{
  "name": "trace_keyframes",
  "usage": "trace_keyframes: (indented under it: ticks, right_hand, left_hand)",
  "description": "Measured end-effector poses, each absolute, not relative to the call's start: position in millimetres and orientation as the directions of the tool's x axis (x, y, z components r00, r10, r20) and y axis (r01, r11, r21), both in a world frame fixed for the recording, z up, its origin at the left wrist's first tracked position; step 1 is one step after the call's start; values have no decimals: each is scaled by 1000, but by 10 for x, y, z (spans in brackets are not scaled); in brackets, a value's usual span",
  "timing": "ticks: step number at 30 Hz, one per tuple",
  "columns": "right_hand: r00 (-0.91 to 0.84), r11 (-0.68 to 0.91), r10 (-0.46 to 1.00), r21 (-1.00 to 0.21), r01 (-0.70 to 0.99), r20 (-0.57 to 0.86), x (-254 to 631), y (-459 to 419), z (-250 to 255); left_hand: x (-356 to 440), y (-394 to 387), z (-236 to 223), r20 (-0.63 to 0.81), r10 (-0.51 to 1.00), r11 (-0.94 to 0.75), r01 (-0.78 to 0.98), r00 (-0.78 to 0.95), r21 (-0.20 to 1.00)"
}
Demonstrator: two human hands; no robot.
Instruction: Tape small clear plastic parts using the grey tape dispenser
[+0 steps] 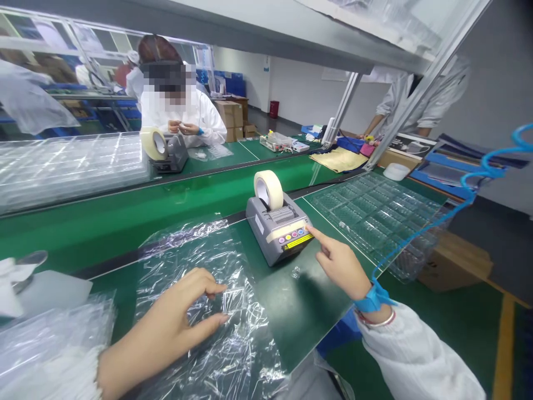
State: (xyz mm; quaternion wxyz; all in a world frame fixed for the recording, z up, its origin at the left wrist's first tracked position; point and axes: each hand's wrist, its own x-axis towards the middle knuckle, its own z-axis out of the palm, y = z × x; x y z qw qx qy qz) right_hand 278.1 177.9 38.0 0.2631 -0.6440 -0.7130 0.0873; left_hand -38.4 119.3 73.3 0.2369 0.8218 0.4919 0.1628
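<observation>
My left hand (pixel 183 311) is over a sheet of clear plastic film (pixel 187 244), thumb and index finger apart. Its fingertips are at the left edge of a small clear square piece (pixel 234 300) lying on the film. My right hand (pixel 339 264) reaches out its index finger, the other fingers curled. That fingertip touches the front of a grey tape dispenser (pixel 260 233), at the right end of its row of coloured buttons. A roll of cream tape (pixel 272 189) sits on the dispenser, and a strip of tape lies across its front. A blue wrist strap (pixel 375 298) circles my right wrist.
Clear compartment trays (pixel 375 211) lie at the right, with a coiled blue cord (pixel 437 225) crossing over them. Clear plastic pieces (pixel 62 333) are stacked at the left. Across the green divider (pixel 125 208), a co-worker (pixel 200 116) sits near a second tape dispenser (pixel 175 155).
</observation>
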Motion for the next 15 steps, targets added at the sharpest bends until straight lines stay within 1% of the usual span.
trace_keyframes:
  ticks: [1,2,3,4,5,6,8,12,15]
  right_hand:
    - [25,145,964,-603,784,265,2789,1782,336]
    - [97,118,966,-744,658,239,2783,1782,277]
    - [159,76,971,-861,504,178,2763,1781,212]
    - [188,24,978,-938,347,94,2730,1781,145]
    - [175,-33,985,-978,208,4,2687,1782,86]
    - [137,-87,988,-991,99,-73,2639,1787,39]
    - [80,-156,984,-988,-21,-157,2549,1807,-8]
    - [54,-213,973,-966,-148,-223,2475,1859,22]
    - [65,-228,967,-951,-211,-246,2475,1873,52]
  left_hand:
    - [-381,1181,724,52,890,-400,724,452,562]
    - [-378,1169,714,72,895,-398,714,440,576]
    - [-375,1159,705,91,899,-395,705,428,589]
    - [-372,1152,697,103,903,-391,699,417,599]
    - [-370,1148,691,113,905,-390,695,410,604]
    - [-369,1147,687,117,904,-393,693,410,605]
    - [-368,1149,683,120,904,-394,693,410,603]
    - [-370,1151,680,109,906,-385,690,409,614]
    - [-368,1147,676,91,909,-369,685,407,628]
